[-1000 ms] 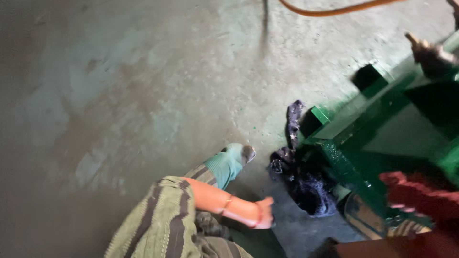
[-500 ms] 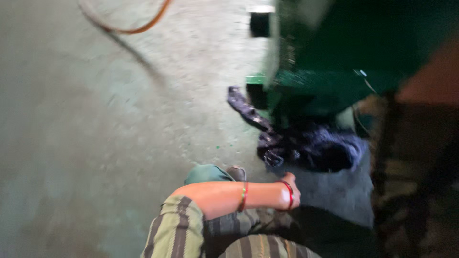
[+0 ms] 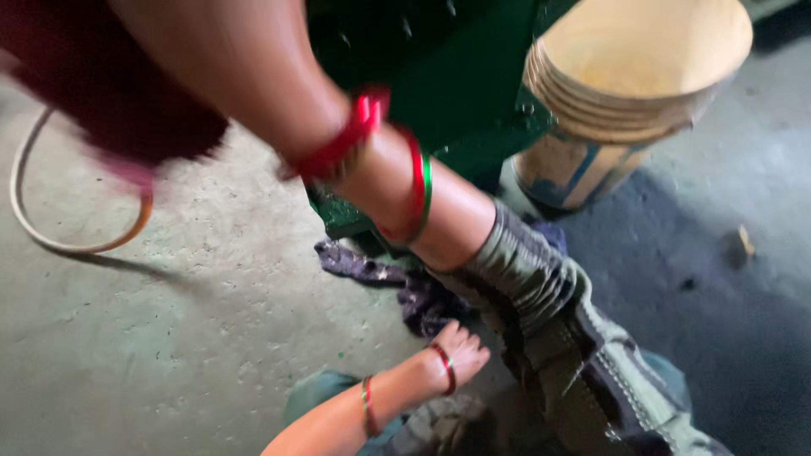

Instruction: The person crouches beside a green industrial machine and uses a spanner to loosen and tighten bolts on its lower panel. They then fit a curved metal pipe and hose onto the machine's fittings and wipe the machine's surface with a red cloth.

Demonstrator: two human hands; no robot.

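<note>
Concrete floor [image 3: 152, 338], green machine base [image 3: 439, 93], stacked pale buckets [image 3: 625, 93] beside it. Our left hand [image 3: 460, 348] touches dark cloth [image 3: 422, 295] under the machine, fingers loosely spread. Right hand [image 3: 507, 270] in grey glove, grip unclear through blur.

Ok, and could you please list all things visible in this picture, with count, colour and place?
machine base: one, green, top centre, on the floor
round stack: one, tan with some blue below, top right
hose: one loop, tan, left, on the floor
rag: one, dark blue, at the foot of the machine base
floor: grey concrete, darker on the right
striped cloth: olive, lower right
upper forearm: red and green bangles; hand hidden, side unclear
lower hand: one, fingers spread beside the rag, bangles; side unclear
</note>
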